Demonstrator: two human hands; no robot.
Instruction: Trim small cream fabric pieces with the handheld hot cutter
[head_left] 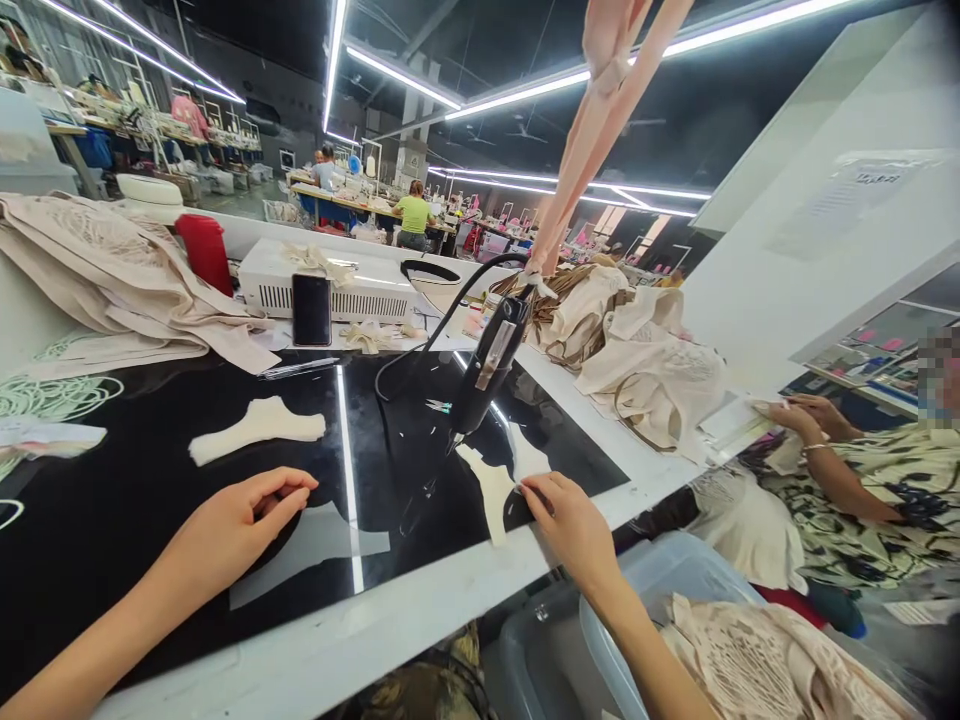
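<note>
Two hands are held over a black panel (97, 520) set in the white counter (390, 625). A small cream cloth piece (495, 495) is placed at the panel's front edge, its lower end reaching the white rim, just L of the R hand (576, 525); its R edge is met, or v. nearly met, by the R fingertips (531, 486), but whether it's pinched can't be told. A pale piece (529, 456) is seen just behind the same fingertips. The L hand (232, 515) is held well apart from that cloth, fingers curled w/ thumb close to index; whether the tips meet can't be told. A clear sheet (315, 550) is seen under & beside it, and a 2nd cream piece (259, 428) is laid farther back. A black tool (491, 365) is hung on pink strips (581, 150), its tip pointed down near the cloth's top end. Snips (439, 406) are left beside the tool. Beige garments (652, 350) are heaped at back R; a phone (311, 310) is propped against a white box (255, 280).
</note>
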